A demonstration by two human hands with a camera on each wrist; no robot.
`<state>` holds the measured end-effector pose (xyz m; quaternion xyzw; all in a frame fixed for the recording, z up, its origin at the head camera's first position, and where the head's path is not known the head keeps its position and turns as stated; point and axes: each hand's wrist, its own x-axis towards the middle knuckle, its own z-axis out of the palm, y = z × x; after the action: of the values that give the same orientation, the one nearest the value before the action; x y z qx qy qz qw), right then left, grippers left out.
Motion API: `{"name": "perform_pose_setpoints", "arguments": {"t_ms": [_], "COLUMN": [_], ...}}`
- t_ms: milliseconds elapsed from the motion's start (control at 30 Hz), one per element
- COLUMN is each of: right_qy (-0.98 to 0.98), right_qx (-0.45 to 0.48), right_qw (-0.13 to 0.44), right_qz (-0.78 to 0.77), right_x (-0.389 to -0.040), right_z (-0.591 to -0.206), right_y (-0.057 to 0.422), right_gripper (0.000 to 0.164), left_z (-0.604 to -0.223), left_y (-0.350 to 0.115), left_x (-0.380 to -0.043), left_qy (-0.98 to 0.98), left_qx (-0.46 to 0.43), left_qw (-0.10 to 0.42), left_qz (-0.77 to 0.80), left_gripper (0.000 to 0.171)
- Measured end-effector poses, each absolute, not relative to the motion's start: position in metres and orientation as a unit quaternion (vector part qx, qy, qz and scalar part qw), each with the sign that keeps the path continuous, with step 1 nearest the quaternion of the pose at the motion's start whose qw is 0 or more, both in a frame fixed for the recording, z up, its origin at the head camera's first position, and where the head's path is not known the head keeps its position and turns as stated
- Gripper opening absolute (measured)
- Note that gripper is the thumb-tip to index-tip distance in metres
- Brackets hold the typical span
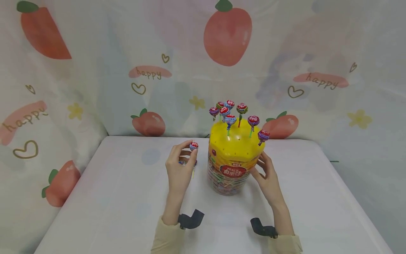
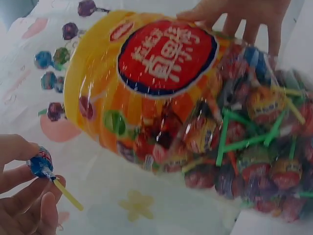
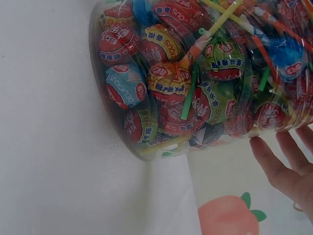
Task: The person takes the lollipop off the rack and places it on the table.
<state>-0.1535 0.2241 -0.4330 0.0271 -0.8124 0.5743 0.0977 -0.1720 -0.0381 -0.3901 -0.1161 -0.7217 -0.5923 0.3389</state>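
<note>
In the head view my left hand (image 1: pixel 181 165) is raised left of a big clear jar with a yellow lid (image 1: pixel 236 141). Its thumb and fingers pinch the blue-and-red wrapped head of a lollipop (image 1: pixel 194 145); the left wrist view shows its yellow stick (image 2: pixel 67 194) pointing away from the fingers. My right hand (image 1: pixel 268 178) is at the jar's right side, fingers spread and fingertips (image 3: pixel 259 147) against the clear wall. Several lollipops (image 1: pixel 230 120) stand upright in the lid's small holes, mostly toward the back and right. More wrapped lollipops (image 3: pixel 168 81) fill the jar.
Partly hidden behind my left hand, other lollipops (image 1: pixel 182 163) show at the white table (image 1: pixel 127 204). A fabric backdrop (image 1: pixel 177 42) with printed fruit hangs behind and beside the table. Each wrist wears a black camera mount (image 1: pixel 191 219).
</note>
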Motion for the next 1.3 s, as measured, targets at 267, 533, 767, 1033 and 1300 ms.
{"name": "perform_pose_setpoints", "arguments": {"t_ms": [267,533,767,1033,1300], "right_qy": [-0.813,-0.814,-0.813,-0.811,-0.812], "right_qx": [0.027,0.024,0.021,0.026,0.027], "right_qw": [0.099,0.096,0.09,0.096,0.098], "right_qz": [0.573,0.573,0.574,0.576,0.574], "right_x": [-0.154,-0.153,-0.149,-0.151,-0.153], "right_z": [-0.432,-0.434,-0.437,-0.434,-0.432], "right_y": [0.225,0.225,0.224,0.223,0.224], "right_gripper": [0.07,0.071,0.071,0.07,0.069], "left_z": [-0.411,-0.448,-0.482,-0.507,-0.515], "left_y": [-0.065,-0.086,-0.097,-0.105,-0.101], "left_x": [-0.193,-0.214,-0.227,-0.239,-0.248], "left_qy": [-0.749,-0.784,-0.811,-0.833,-0.857], "left_qx": [-0.032,0.062,0.117,0.123,0.133], "left_qw": [0.314,0.253,0.197,0.165,0.169], "left_qz": [-0.583,-0.564,-0.539,-0.514,-0.468], "left_gripper": [0.027,0.026,0.025,0.028,0.028]}}
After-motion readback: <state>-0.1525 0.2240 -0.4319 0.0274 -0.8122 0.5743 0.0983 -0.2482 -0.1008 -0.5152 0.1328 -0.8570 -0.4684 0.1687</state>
